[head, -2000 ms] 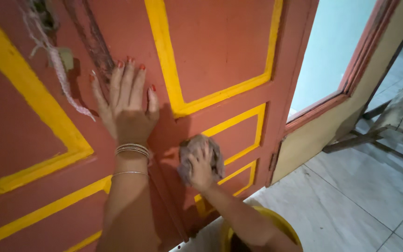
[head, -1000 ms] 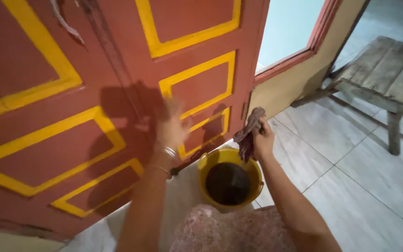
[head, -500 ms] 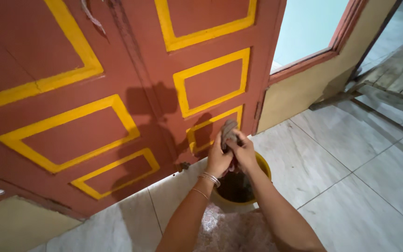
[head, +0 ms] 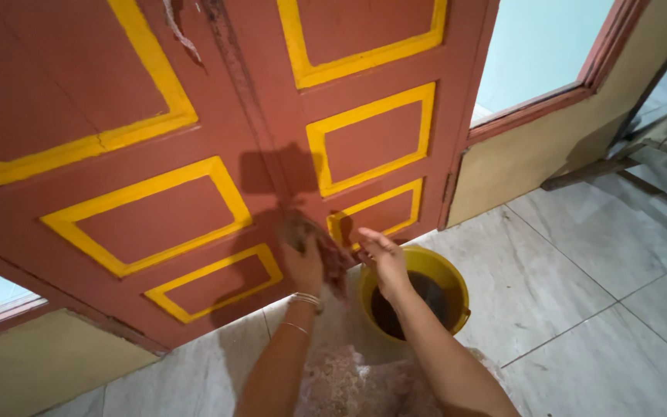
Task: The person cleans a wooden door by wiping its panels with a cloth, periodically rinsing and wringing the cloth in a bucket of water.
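Note:
My left hand (head: 303,262) grips a dark, wet rag (head: 335,261) low against the red-brown door (head: 156,93) with yellow panel frames. The rag stretches across to my right hand (head: 384,259), which holds its other end just above the bucket. The yellow bucket (head: 459,287) stands on the floor at the foot of the door and holds dark water. Bangles ring my left wrist. My patterned clothing shows at the bottom, between my arms.
Pale marble-look floor tiles (head: 580,262) spread to the right. A red door frame (head: 534,104) and a yellow wall (head: 526,166) lie right of the door, with a pale blue opening above. A wooden bench leg (head: 619,166) shows at the far right.
My left hand left the upper door panel and came down. Both hands brought the rag over the bucket, then shifted left toward the lowest door panel. My view tilted down.

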